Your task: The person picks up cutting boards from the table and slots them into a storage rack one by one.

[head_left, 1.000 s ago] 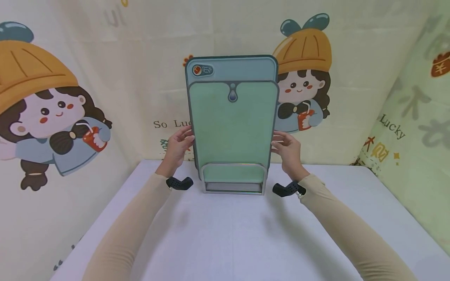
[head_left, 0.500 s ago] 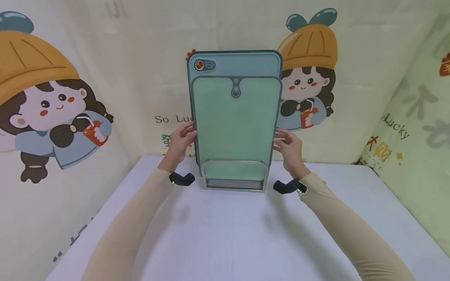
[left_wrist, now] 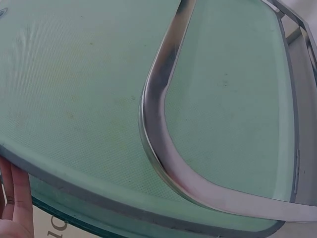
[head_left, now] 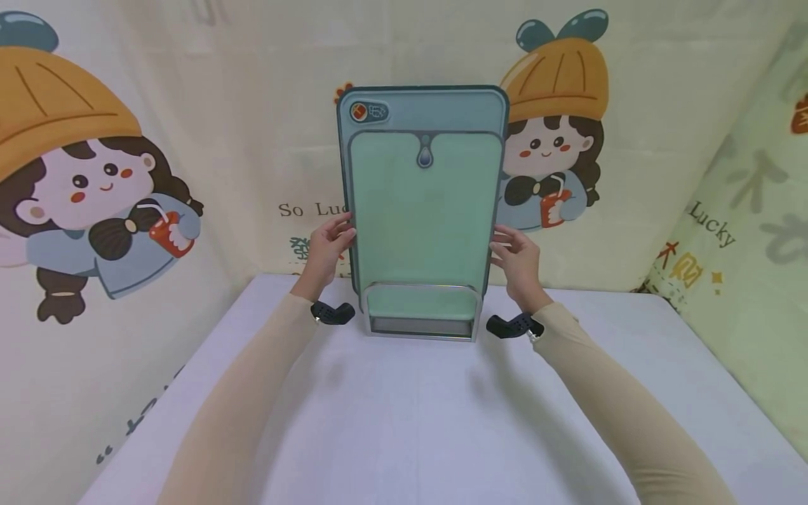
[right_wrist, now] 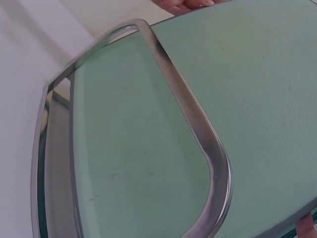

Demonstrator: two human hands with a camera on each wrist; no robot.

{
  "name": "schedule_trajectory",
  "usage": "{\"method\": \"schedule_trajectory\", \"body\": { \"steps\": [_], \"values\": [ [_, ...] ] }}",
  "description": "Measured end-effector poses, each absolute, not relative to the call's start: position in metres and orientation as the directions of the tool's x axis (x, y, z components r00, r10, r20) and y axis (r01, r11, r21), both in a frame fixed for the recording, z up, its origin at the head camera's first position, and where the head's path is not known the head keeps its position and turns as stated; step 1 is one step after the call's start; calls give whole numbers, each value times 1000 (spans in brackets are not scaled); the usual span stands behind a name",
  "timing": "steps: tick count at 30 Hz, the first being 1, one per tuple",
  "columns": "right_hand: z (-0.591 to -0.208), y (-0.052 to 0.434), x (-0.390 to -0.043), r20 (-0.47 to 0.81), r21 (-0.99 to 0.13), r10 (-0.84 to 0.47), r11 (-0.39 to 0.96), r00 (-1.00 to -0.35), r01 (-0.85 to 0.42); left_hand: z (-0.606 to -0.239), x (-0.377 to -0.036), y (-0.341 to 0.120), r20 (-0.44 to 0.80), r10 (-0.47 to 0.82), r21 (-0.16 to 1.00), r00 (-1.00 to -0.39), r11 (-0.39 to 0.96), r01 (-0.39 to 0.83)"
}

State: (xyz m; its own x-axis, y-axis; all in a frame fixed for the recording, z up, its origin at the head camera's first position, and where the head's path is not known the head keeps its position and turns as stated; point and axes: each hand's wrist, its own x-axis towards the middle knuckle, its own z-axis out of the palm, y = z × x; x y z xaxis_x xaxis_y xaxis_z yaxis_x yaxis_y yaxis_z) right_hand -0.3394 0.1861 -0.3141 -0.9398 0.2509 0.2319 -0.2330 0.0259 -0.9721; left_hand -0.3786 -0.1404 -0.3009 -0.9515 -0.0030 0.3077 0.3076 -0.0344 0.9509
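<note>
A light green cutting board (head_left: 423,210) with a grey rim and a teardrop hole stands upright in a metal rack (head_left: 421,338). Behind it rises a larger blue cutting board (head_left: 442,109). My left hand (head_left: 325,249) holds the green board by its left edge, and in the left wrist view its fingers (left_wrist: 20,191) reach under the grey rim. On the opposite edge my right hand (head_left: 517,259) holds the same board; one fingertip (right_wrist: 306,226) shows at the rim in the right wrist view. Each hand's far fingers are partly hidden behind the board.
The rack stands on a white table (head_left: 410,421), whose surface stretches towards me. Close behind hangs a pale cloth backdrop (head_left: 284,140) with printed cartoon figures, and it also runs along both sides.
The green board's top has leaned back slightly towards the blue board, with both hands staying at its edges. The head view has tilted down a little, with the scene higher at first shifted.
</note>
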Motion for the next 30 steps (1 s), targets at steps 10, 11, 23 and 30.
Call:
{"method": "schedule_trajectory", "body": {
  "steps": [10,11,23,30],
  "values": [
    [-317,187,-341,248,-969,267,59,-931,-242,-305,-382,-138,292,-19,955,-956,-47,293],
    [-317,187,-341,253,-968,271,62,-929,-245,-306,-383,-137,296,-19,954,-955,-48,296],
    [-321,191,-333,301,-953,252,99,-920,-285,-314,-375,-129,352,-59,935,-934,-27,354],
    [-318,193,-305,434,-857,57,335,-899,-392,-316,-351,-131,482,-24,873,-876,101,478]
  ]
}}
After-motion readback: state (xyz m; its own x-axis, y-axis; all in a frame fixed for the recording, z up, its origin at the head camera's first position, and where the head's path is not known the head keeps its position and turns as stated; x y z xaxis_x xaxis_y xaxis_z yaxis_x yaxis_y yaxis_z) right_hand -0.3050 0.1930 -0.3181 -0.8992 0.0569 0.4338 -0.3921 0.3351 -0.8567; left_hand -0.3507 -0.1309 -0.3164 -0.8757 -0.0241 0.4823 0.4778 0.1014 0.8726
